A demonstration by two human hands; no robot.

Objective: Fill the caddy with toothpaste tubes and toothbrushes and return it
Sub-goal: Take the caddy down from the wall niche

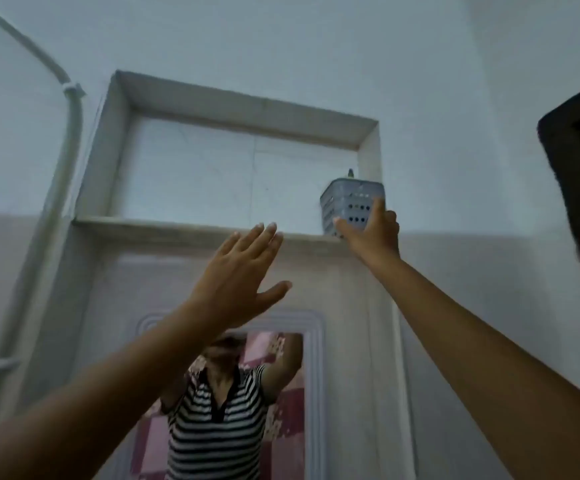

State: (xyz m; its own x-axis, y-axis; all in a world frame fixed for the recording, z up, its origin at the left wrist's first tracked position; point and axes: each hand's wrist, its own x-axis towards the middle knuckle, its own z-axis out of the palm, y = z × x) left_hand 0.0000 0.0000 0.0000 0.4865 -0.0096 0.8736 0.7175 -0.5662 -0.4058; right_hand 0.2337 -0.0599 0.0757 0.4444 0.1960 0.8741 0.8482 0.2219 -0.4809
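Note:
A pale grey perforated caddy stands at the right end of a high wall niche, on its ledge. My right hand is raised to it, fingers and thumb wrapped around its lower front. A small dark tip pokes above the caddy's rim; the rest of its contents are hidden. My left hand is lifted below the ledge with fingers spread, holding nothing. No loose toothpaste tubes or toothbrushes are in sight.
A mirror in a white frame hangs below the niche and reflects a person in a striped shirt. A grey pipe runs down the wall at left. A dark door frame edges the right side.

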